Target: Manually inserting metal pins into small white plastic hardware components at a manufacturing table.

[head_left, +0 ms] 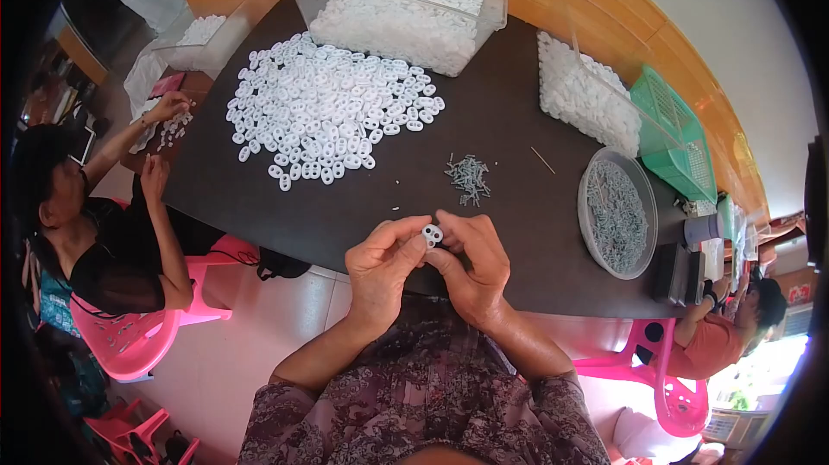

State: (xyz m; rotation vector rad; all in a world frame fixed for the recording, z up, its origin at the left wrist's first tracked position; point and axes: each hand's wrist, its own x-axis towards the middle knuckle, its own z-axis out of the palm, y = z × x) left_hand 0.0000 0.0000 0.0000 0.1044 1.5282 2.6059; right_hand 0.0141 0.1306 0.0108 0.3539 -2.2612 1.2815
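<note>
On my feed, I see the left hand point(377, 271) and the right hand point(475, 268) pinching one small white oval piece point(432, 233) over the counter's point(527, 245) near side. Beyond it, I see heaped grey screws point(469, 178).

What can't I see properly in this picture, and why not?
All in the head view:
1. The back of the white piece: its front and the left hand hide it.
2. Whatever the right hand may pinch: its own fingers hide it.
3. The bottom of the round tub: grey screws cover it.
4. Tips in the loose grey pile: too small.
</note>
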